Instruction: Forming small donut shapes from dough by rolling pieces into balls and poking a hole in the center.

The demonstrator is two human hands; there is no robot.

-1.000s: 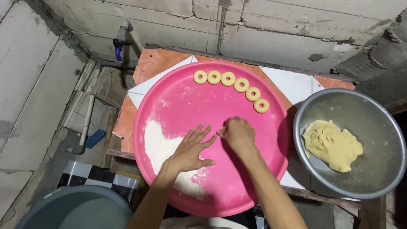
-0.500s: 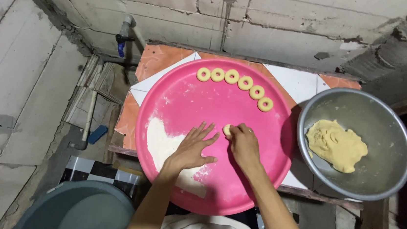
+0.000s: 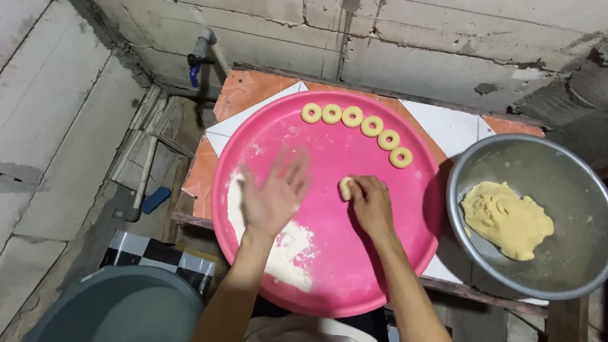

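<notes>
A big round pink tray [image 3: 385, 251] lies on a tiled table. Along its far rim sit several small dough rings [image 3: 372, 126] in a curved row. My right hand [image 3: 371, 205] rests on the tray's middle, fingers closed around a small piece of pale dough [image 3: 345, 188]. My left hand [image 3: 276, 194] hovers flat and blurred just left of it, fingers spread, holding nothing. White flour [image 3: 286, 246] is spread on the tray near my left wrist.
A metal bowl [image 3: 582, 181] with a lump of yellow dough [image 3: 506, 219] stands right of the tray. A grey round tub [image 3: 116, 312] sits low at the left. Concrete block walls close in behind and left; a pipe with a blue tap [image 3: 198, 57] sticks out of the wall.
My right hand has kept its place on the tray and now shows a small dough piece at its fingertips. My left hand has lifted off the tray and is moving, blurred.
</notes>
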